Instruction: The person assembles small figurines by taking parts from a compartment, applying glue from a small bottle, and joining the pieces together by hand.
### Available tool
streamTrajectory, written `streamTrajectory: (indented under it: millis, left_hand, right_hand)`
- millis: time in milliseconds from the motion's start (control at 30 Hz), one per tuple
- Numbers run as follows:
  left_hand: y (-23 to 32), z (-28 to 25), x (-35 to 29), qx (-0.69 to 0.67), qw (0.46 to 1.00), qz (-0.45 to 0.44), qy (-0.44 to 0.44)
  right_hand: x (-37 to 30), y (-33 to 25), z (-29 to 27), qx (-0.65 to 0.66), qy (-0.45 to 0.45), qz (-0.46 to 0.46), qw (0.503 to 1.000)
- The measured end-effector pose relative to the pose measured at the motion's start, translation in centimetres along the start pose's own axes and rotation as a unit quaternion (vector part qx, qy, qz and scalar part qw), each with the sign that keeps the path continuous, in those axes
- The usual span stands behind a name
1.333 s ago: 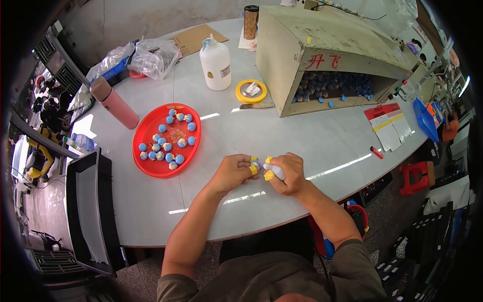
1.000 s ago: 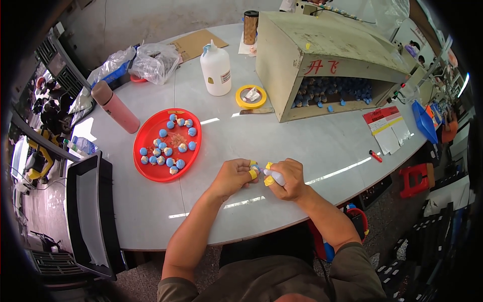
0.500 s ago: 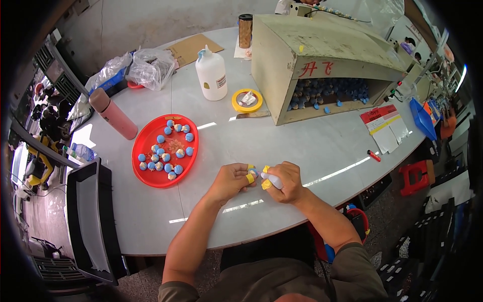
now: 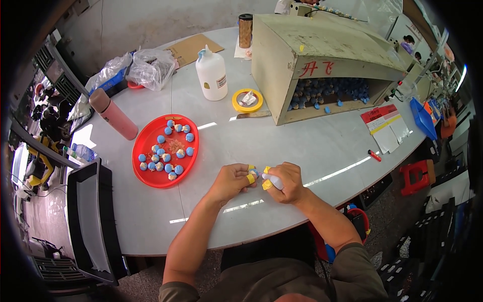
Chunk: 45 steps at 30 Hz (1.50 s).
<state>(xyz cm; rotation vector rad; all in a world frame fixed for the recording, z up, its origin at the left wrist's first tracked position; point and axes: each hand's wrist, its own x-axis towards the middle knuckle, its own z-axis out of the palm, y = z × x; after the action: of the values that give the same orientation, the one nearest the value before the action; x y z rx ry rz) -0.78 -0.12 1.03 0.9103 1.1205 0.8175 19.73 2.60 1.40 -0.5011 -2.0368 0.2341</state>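
At the lower centre of the frame, a person's left hand pinches a small blue ball between nearly closed, yellow-wrapped fingers, while those of the right hand curl around a pale squeeze bottle, its tip just beside the ball. At left, similar balls lie in a red tray. At right, a printed sheet shows a red header and yellow band; at upper centre, a white bottle carries a small label; at upper right, red characters mark a box holding heaped blue balls.
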Motion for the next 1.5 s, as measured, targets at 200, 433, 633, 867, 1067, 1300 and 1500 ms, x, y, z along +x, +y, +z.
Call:
streamTrajectory:
  millis: [200,433,633,867,1067,1300,1500]
  left_hand:
    - [0.28,0.13,-0.19,0.0,1.0,-0.002,-0.006]
    - [0.07,0.0,-0.02,-0.001,1.0,0.003,-0.013]
    - [0.4,-0.14,-0.19,-0.012,1.0,0.004,-0.016]
    - [0.42,-0.38,-0.21,-0.032,0.999,-0.002,-0.024]
    - [0.45,-0.32,-0.2,-0.021,0.999,-0.003,-0.033]
    - [0.27,-0.39,-0.08,-0.015,0.999,-0.003,-0.03]
    - [0.3,-0.33,-0.11,-0.02,0.999,0.002,-0.025]
  right_hand:
    - [0.15,-0.03,0.13,0.01,0.003,0.005,1.0]
    - [-0.04,0.1,0.09,0.016,0.014,0.012,1.0]
    - [-0.51,0.51,0.1,0.04,0.039,0.029,0.998]
    - [-0.21,0.11,0.12,0.042,0.032,0.03,0.998]
    - [0.0,-0.01,-0.01,0.032,0.018,0.032,0.999]
    - [0.03,-0.05,-0.03,0.032,0.022,0.031,0.999]
    - [-0.2,-0.01,-0.04,0.031,0.017,0.031,0.999]
